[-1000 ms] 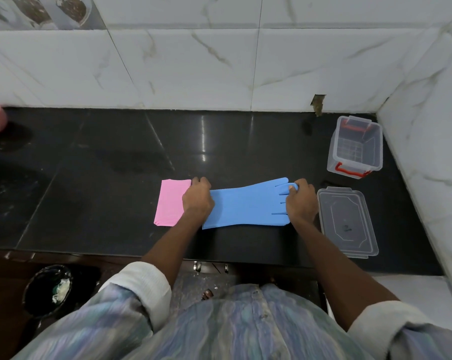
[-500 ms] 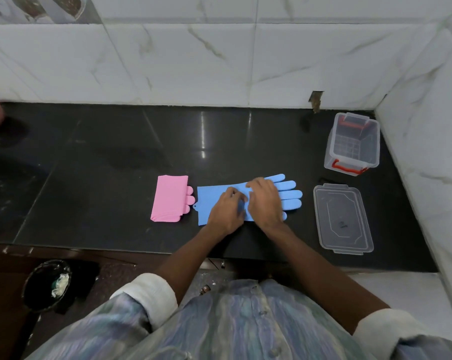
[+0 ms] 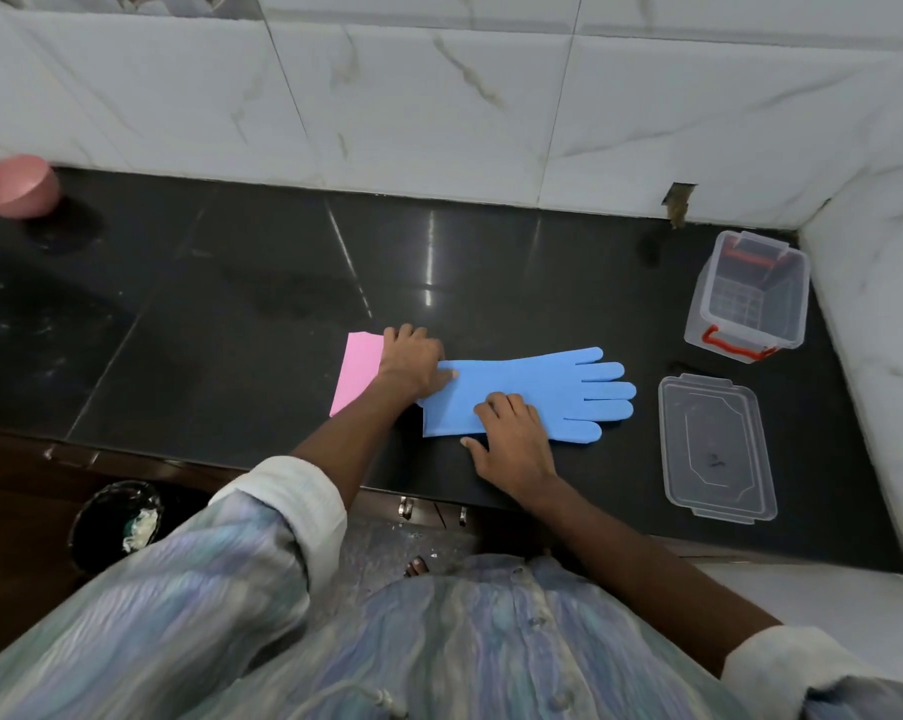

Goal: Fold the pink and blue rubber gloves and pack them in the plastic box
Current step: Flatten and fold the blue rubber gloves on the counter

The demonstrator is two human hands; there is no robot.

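The blue rubber glove (image 3: 553,392) lies flat on the black counter (image 3: 231,314), fingers pointing right. My left hand (image 3: 413,363) is at its cuff end with curled fingers and the thumb on top of the cuff. It also covers the right edge of the folded pink glove (image 3: 358,371). My right hand (image 3: 512,439) presses with straight fingers on the near edge of the blue glove's middle. The clear plastic box (image 3: 699,324) with red handles stands open at the far right. Its lid (image 3: 714,449) lies flat in front of it.
A pink bowl (image 3: 15,187) sits at the counter's far left. White marble-tiled walls close the back and the right side. Below the counter's front edge stands a black bin (image 3: 117,522).
My left hand has slid left from the glove's middle to the cuff, beside the pink glove. My right hand stays on the middle of the blue glove.
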